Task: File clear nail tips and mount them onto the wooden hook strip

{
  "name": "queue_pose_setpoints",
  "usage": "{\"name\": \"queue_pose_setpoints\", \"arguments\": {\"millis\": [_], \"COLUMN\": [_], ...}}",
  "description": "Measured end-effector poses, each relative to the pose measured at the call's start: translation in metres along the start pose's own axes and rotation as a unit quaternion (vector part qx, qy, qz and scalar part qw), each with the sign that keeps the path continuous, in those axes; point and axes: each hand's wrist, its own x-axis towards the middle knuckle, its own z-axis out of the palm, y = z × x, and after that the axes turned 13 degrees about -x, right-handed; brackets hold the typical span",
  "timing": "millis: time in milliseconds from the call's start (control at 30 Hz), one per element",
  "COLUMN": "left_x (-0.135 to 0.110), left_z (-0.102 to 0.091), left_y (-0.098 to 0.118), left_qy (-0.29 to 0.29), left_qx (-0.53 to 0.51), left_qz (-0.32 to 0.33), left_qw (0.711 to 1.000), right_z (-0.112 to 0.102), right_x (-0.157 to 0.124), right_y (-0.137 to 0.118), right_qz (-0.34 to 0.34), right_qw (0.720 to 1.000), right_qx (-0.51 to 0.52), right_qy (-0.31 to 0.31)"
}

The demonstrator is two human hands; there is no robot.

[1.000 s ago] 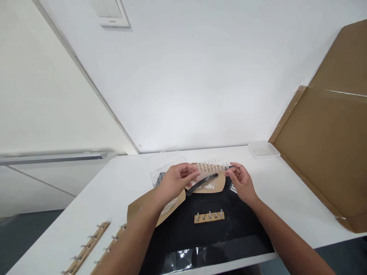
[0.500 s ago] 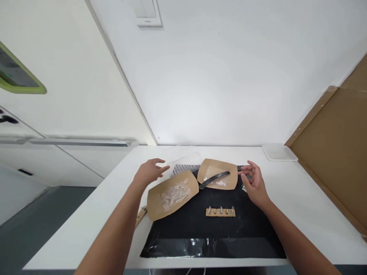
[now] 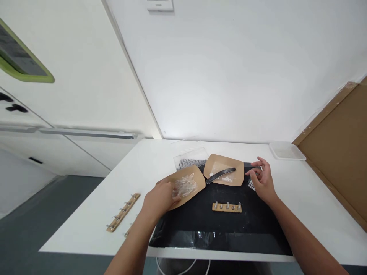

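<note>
**While the left hand (image 3: 159, 199) rests at the clear plastic pieces (image 3: 185, 186), the right hand (image 3: 263, 182) hovers open**

Left fingers (image 3: 173, 194) curl down against the near end of the heap, which lies in a kraft paper tray (image 3: 197, 181). The hand hides the contact, so I cannot tell whether they are clamped on anything. Right fingers (image 3: 256, 172) are spread apart, just beside a small dotted grid sheet (image 3: 251, 185).

Layout as it stands: every clear piece in view lies in the tray, and none shows on the bolted wooden strip (image 3: 226, 207) on the black mat (image 3: 223, 233). Two similar wooden strips (image 3: 123, 212) lie on the white table (image 3: 86, 229), one partly hidden by the left forearm. A second kraft tray (image 3: 224, 163) holds a curved black strip (image 3: 220, 175) and white crumbs (image 3: 227, 178).
</note>
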Motion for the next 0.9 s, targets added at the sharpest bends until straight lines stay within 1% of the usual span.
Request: {"name": "queue_pose_setpoints", "arguments": {"millis": [100, 267, 400, 500, 667, 733, 833, 900], "left_x": [-0.002, -0.011, -0.016, -0.018, -0.026, -0.031, -0.035, -0.035], "left_z": [-0.002, -0.015, -0.025, -0.032, -0.044, -0.051, -0.065, -0.075], "left_y": [0.001, 0.005, 0.012, 0.018, 0.027, 0.03, 0.036, 0.043], "left_qy": [-0.005, 0.001, 0.008, 0.025, 0.056, 0.066, 0.083, 0.101], "left_qx": [0.008, 0.013, 0.017, 0.016, 0.005, 0.001, -0.004, -0.017], "left_qz": [0.004, -0.005, 0.003, -0.01, -0.07, -0.082, -0.077, -0.053], "left_qw": [1.0, 1.0, 1.0, 0.999, 0.996, 0.994, 0.994, 0.993], "right_z": [0.002, 0.002, 0.002, 0.002, 0.003, 0.004, 0.003, 0.001], "right_x": [0.0, 0.0, 0.0, 0.0, -0.001, -0.001, 0.001, 0.003], "right_y": [0.001, 0.005, 0.007, 0.007, 0.005, 0.005, 0.005, 0.004], "right_qz": [0.0, -0.003, -0.012, -0.022, -0.028, -0.033, -0.047, -0.054], "right_qw": [1.0, 1.0, 0.999, 0.998, 0.997, 0.996, 0.995, 0.995], "right_qx": [-0.009, -0.019, -0.034, -0.042, -0.048, -0.05, -0.046, -0.046], "right_qy": [-0.008, -0.022, -0.034, -0.041, -0.052, -0.061, -0.074, -0.068]}}
